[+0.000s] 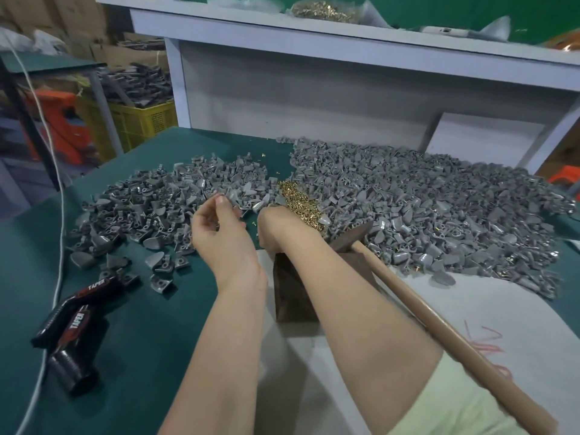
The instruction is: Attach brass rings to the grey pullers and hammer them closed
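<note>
Two heaps of grey pullers lie on the green table, a smaller heap [147, 211] at left and a large heap [423, 211] at right. Between them is a small pile of brass rings [298, 200]. My left hand [216, 227] is raised above the table's middle with fingers curled, thumb and fingertips pinching a grey puller [234, 200]. My right hand [276, 227] reaches down at the near edge of the brass pile; its fingers are hidden behind its back. A hammer [439, 321] with a wooden handle lies across a dark block [295, 290] beside my right forearm.
A black handheld tool [75, 321] marked TAPER lies at the table's front left, with a white cord [59, 246] running past it. A white shelf [314, 36] stands behind the table, holding a bag of brass parts [323, 9]. A yellow crate [141, 120] stands off the table's left.
</note>
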Available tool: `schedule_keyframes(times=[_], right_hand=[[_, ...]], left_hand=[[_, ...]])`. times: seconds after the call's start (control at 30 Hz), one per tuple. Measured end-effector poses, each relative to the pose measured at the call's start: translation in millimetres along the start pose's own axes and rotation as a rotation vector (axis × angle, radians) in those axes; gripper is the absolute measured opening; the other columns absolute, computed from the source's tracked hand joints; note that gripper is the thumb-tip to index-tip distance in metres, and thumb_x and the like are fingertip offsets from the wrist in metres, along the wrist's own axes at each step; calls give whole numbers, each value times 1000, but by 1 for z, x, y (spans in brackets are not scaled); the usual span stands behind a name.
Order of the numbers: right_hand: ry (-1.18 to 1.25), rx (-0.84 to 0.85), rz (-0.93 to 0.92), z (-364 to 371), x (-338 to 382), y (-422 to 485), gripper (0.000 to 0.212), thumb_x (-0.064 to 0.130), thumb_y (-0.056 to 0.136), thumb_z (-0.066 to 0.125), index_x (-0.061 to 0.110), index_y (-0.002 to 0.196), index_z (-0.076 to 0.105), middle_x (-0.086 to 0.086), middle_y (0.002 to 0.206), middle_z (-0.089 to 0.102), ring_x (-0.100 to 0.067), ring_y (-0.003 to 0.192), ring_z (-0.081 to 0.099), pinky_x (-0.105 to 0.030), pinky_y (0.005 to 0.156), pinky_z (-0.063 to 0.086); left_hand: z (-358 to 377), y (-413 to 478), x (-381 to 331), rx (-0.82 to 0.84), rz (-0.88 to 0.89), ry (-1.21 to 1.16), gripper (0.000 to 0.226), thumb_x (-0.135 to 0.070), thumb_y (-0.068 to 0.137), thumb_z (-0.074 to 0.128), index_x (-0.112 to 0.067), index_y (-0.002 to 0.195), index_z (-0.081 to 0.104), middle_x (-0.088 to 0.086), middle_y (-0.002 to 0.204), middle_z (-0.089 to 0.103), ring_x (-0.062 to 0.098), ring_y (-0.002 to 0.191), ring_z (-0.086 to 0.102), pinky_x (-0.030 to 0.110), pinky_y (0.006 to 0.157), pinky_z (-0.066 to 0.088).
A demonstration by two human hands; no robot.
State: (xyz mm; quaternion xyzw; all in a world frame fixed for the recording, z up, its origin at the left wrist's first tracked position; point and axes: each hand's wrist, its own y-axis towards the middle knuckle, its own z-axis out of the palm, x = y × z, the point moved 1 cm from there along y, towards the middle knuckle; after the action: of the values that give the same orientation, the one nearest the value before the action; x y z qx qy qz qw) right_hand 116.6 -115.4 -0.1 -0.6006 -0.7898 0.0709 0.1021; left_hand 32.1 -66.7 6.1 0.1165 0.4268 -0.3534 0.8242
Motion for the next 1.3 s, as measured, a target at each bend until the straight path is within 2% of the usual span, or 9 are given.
schedule_keyframes(times=[0.17,0.3,0.37,0.47,0.57,0.73,0.9,1.1,1.3], right_hand=[[106,-206,82,-2,-19,-6,30,7,87,53,3,117,55,-15,119,59,-32,102,59,-33,75,44],[498,-445,104,-20,-45,-21,5,15,89,60,13,86,63,-5,91,66,-20,83,63,-30,73,48],[765,-530,91,-28,-66,-47,15,13,88,62,22,77,58,3,84,63,-10,74,60,-26,68,49],[1018,-604,103,-27,-97,-95,20,5,86,63,22,74,60,-1,78,64,-10,68,61,-22,62,51],[1098,-590,37,-16,-111,-136,21,-7,85,59,12,76,62,-2,68,61,3,55,58,-9,52,45],[865,-669,-41,12,-112,-150,35,-3,85,60,31,86,57,8,80,64,-5,78,61,-20,75,48],[795,-738,-112,29,-107,-143,45,-1,84,59,41,96,51,16,78,61,4,77,56,-6,69,40],[788,-769,-121,31,-104,-140,39,-2,83,60,31,103,54,19,74,60,7,75,56,-4,69,40],[1053,-739,-82,26,-100,-143,33,0,85,62,31,96,56,3,79,65,-13,80,63,-34,82,52]], left_hand=[[3,-5,5,156,-62,145,14,-15,96,53,-23,84,56,-8,82,59,5,72,54,18,64,43],[7,-16,6,381,26,340,15,-15,92,59,-27,85,64,-10,87,66,1,80,59,13,73,46],[10,-21,6,533,99,463,10,-15,91,61,-23,88,67,-8,90,69,3,84,62,12,76,46],[12,-33,10,781,145,711,8,-17,89,64,-17,94,70,-4,95,71,9,93,64,24,88,49],[13,-47,15,920,266,997,7,-24,87,66,-30,84,66,-11,90,70,11,96,63,37,96,45],[13,-55,15,923,359,1318,12,-31,87,64,-36,77,59,-16,88,66,12,104,60,34,93,34],[11,-53,13,956,389,1385,3,-32,86,64,-31,87,66,-13,96,66,15,105,57,31,82,28],[12,-55,11,998,375,1216,7,-27,84,66,-30,91,65,-12,93,59,16,100,57,40,96,40],[14,-54,12,994,510,1129,6,-17,86,63,-22,82,65,-11,77,54,11,81,50,38,86,44]])
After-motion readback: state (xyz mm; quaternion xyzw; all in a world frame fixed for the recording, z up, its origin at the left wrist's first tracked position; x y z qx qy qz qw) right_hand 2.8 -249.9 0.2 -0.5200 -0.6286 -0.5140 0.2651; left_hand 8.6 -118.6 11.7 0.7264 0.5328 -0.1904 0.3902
